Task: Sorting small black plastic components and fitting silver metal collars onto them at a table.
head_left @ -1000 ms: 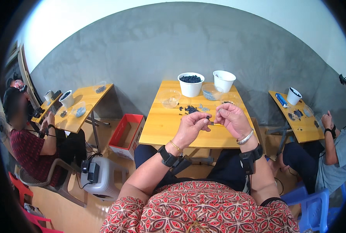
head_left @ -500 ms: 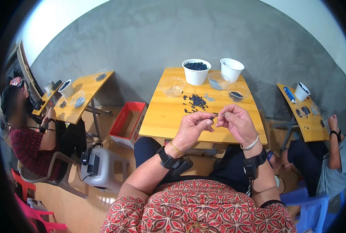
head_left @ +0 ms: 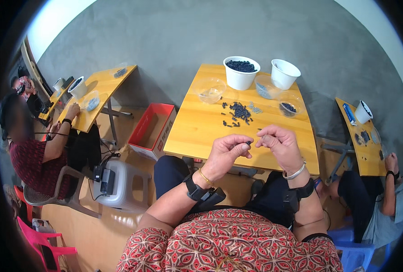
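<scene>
Above the near edge of the wooden table [head_left: 197, 136], my left hand [head_left: 228, 152] pinches a small black part [head_left: 248, 143] between thumb and fingers. My right hand [head_left: 277, 144] is close beside it, its thumb and fingers pressed together; whatever sits in that pinch is too small to name. Beyond my hands a loose pile of small black parts [head_left: 240, 112] lies on the tabletop, with a few small grey pieces [head_left: 255, 108] at its right side. To the right of the pile, a clear round tub [head_left: 296, 100] holds more black parts.
At the table's back stand a white bucket [head_left: 240, 80] full of black parts and another white bucket [head_left: 285, 75]. Clear tubs [head_left: 209, 93] sit nearby. A red box [head_left: 152, 131] and grey stool [head_left: 125, 183] are on the floor. People work at tables left [head_left: 38, 158] and right [head_left: 385, 190].
The view has shifted, so the table appears higher and farther right. My hands have drawn slightly apart. The person at the left has reached a hand onto their table.
</scene>
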### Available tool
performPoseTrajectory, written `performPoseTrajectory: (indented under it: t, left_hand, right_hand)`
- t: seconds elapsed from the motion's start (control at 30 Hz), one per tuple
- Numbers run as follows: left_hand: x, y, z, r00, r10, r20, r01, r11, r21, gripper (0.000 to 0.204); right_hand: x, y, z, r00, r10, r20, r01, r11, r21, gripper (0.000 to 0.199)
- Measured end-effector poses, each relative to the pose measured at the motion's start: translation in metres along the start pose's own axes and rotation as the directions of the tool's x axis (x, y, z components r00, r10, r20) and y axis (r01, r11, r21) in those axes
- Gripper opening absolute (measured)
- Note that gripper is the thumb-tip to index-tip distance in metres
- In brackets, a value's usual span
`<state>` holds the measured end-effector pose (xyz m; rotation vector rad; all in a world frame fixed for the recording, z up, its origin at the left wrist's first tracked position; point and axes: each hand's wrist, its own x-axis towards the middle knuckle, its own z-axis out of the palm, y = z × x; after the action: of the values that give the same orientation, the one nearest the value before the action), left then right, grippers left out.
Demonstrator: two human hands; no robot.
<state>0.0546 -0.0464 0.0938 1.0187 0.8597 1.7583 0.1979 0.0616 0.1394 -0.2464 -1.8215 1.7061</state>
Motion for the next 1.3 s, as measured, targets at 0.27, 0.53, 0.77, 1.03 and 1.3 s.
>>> performPoseTrajectory:
  t: [0.27,0.53,0.77,1.03,1.3]
  left_hand:
    - [0.013,-0.009,-0.024,0.998,-0.003,-0.065,0.000,0.999,-0.054,0.016]
    - [0.022,-0.018,-0.044,0.991,-0.031,-0.130,0.025,0.999,-0.046,0.015]
    - [0.026,-0.028,-0.048,0.988,-0.026,-0.153,0.028,1.000,0.013,0.011]
    - [0.026,-0.030,-0.048,0.986,-0.083,-0.144,0.084,0.997,0.001,0.011]
    - [0.027,-0.037,-0.046,0.985,0.067,-0.158,-0.049,0.992,0.121,0.009]
  right_hand:
    - [0.026,0.028,0.014,0.999,0.034,0.003,-0.033,0.995,-0.096,0.007]
    - [0.046,0.053,0.014,0.985,-0.166,0.037,0.167,0.900,-0.403,0.006]
    - [0.052,0.045,0.015,0.937,-0.292,0.192,0.347,0.715,-0.607,0.015]
    - [0.049,0.041,0.010,0.947,-0.219,0.235,0.320,0.700,-0.638,0.017]
    - [0.044,0.041,0.019,0.920,-0.326,0.217,0.379,0.606,-0.699,0.017]
